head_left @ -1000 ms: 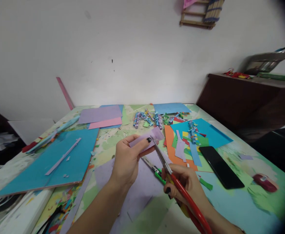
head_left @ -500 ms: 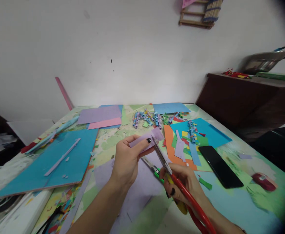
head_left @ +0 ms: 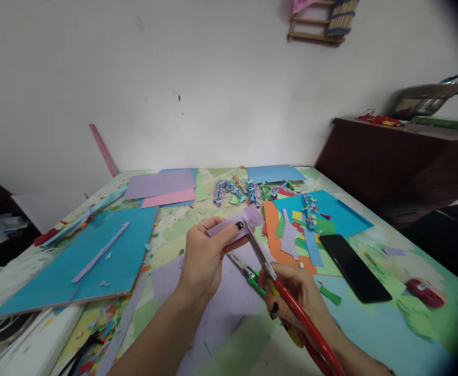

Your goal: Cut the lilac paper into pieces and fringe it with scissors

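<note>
White wall (head_left: 232, 104) backs a green-patterned table (head_left: 174, 224) strewn with paper scraps (head_left: 289, 240). Above it, the left hand (head_left: 205, 256) pinches a lilac paper piece (head_left: 232, 216); the right hand (head_left: 297, 292) grips red-handled scissors (head_left: 301, 316), blades at the paper. The piece looks light and easily creased, probably best pinched flat near the cut; the rigid scissors, by their handles.

A black phone (head_left: 355, 268) is lying on the tabletop (head_left: 172, 230) near what may be a red computer mouse (head_left: 425, 292), while a metal pan (head_left: 420, 102) is resting on a dark cabinet (head_left: 385, 162).
</note>
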`<state>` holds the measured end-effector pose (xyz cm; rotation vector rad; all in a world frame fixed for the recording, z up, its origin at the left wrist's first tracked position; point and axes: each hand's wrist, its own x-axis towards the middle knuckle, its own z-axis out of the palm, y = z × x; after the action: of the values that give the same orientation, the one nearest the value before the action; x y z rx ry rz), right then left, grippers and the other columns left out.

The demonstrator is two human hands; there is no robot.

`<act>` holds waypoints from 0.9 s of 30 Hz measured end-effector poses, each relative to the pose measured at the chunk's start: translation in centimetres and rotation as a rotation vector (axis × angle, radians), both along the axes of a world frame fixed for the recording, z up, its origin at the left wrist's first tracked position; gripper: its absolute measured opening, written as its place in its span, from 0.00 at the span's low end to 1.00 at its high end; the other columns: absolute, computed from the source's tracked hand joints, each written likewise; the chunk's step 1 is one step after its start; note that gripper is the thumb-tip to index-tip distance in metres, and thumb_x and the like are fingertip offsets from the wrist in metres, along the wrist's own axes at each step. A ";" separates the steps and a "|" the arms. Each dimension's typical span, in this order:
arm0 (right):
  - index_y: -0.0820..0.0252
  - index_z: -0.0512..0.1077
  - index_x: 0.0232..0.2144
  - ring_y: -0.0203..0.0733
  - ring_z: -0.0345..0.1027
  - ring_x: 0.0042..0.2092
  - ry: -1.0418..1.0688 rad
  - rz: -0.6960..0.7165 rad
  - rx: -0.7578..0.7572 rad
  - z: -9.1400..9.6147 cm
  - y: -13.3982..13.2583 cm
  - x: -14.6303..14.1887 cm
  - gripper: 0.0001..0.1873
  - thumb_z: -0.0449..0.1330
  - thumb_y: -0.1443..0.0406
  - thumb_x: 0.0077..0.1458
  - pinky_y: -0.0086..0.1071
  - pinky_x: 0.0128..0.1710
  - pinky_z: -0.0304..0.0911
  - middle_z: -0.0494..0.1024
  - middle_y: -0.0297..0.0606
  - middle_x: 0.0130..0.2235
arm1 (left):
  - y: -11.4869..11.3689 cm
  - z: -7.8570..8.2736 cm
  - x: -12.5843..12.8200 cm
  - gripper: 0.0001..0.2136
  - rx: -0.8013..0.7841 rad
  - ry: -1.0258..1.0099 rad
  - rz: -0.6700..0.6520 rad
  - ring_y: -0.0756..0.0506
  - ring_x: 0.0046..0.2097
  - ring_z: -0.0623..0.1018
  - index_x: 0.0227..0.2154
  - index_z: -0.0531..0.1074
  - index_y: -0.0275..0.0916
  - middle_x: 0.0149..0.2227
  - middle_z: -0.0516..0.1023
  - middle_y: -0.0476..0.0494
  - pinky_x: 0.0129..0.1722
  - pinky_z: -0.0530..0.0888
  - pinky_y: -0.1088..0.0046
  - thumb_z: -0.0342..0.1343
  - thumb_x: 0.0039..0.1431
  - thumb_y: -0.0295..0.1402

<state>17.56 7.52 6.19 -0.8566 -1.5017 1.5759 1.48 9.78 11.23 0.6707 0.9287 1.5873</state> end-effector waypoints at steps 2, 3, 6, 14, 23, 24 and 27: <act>0.63 0.67 0.26 0.29 0.47 0.20 0.007 0.003 -0.001 0.0 0.0 0.0 0.25 0.69 0.49 0.40 0.24 0.18 0.43 0.61 0.27 0.18 | 0.0 -0.1 0.0 0.06 0.003 -0.003 0.004 0.48 0.31 0.80 0.22 0.74 0.32 0.26 0.80 0.44 0.35 0.78 0.72 0.66 0.42 0.26; 0.62 0.67 0.26 0.28 0.47 0.20 0.013 -0.003 -0.003 -0.1 0.0 -0.1 0.25 0.70 0.49 0.39 0.24 0.17 0.43 0.61 0.27 0.18 | 0.0 -0.1 -0.1 0.06 0.005 -0.004 0.003 0.47 0.32 0.80 0.22 0.74 0.32 0.26 0.80 0.44 0.35 0.78 0.72 0.66 0.42 0.26; 0.62 0.67 0.25 0.28 0.46 0.19 0.028 -0.020 -0.027 -0.2 0.0 -0.1 0.26 0.70 0.48 0.38 0.24 0.16 0.42 0.59 0.26 0.17 | 0.0 -0.1 -0.1 0.06 0.001 -0.002 -0.001 0.47 0.32 0.80 0.22 0.74 0.31 0.26 0.80 0.44 0.35 0.79 0.71 0.66 0.42 0.26; 0.62 0.67 0.25 0.28 0.47 0.19 0.046 -0.025 -0.029 0.0 -0.2 -0.2 0.26 0.70 0.48 0.37 0.24 0.16 0.43 0.59 0.26 0.17 | 0.0 0.1 0.1 0.05 -0.004 -0.010 -0.007 0.48 0.31 0.80 0.22 0.75 0.31 0.25 0.79 0.45 0.35 0.79 0.71 0.66 0.41 0.25; 0.62 0.68 0.25 0.28 0.47 0.19 0.029 -0.040 -0.038 -0.2 -0.1 -0.2 0.23 0.71 0.51 0.38 0.23 0.15 0.42 0.59 0.26 0.17 | 0.0 0.0 0.0 0.05 -0.006 0.000 -0.009 0.49 0.31 0.79 0.22 0.74 0.31 0.26 0.79 0.45 0.36 0.79 0.71 0.66 0.42 0.25; 0.62 0.68 0.25 0.28 0.47 0.19 0.030 -0.047 -0.040 -0.3 -0.2 -0.2 0.23 0.71 0.52 0.38 0.23 0.15 0.42 0.59 0.26 0.17 | 0.0 -0.1 0.0 0.05 -0.005 0.000 -0.009 0.49 0.30 0.79 0.21 0.74 0.31 0.25 0.79 0.45 0.36 0.79 0.71 0.66 0.42 0.25; 0.63 0.69 0.25 0.27 0.45 0.19 0.039 -0.050 -0.049 -0.5 -0.2 -0.2 0.22 0.71 0.52 0.39 0.22 0.15 0.41 0.58 0.25 0.17 | 0.2 -0.1 -0.1 0.05 -0.006 0.001 -0.011 0.49 0.30 0.79 0.22 0.75 0.31 0.25 0.79 0.45 0.36 0.79 0.72 0.66 0.42 0.25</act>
<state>17.40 7.32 5.73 -0.8793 -1.4086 1.5900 1.42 9.93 11.13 0.6716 0.9281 1.5740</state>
